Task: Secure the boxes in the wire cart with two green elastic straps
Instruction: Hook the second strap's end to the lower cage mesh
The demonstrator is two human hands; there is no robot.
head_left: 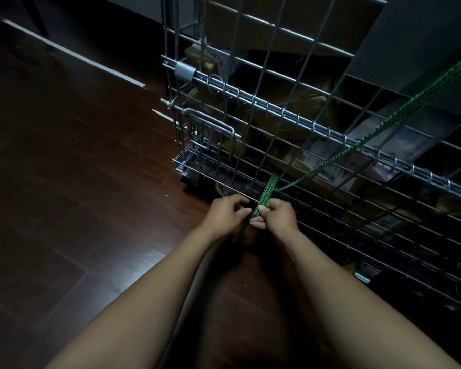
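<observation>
Hands are meeting at lower centre of the frame, low against the wire cart point(277, 107). Left hand point(228, 213) is pinching the near end of the green elastic strap point(264, 198), and right hand point(277, 214), just beside it, is gripping the same flat band. From there the strap is running up to the upper right across the cart's side, over the boxes point(330, 166) behind the wires. Tying it off well probably means keeping it taut while fastening it to a low wire.

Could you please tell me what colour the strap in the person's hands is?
Green, with a ribbed, ladder-like weave; the strap shows best in the head view.
</observation>
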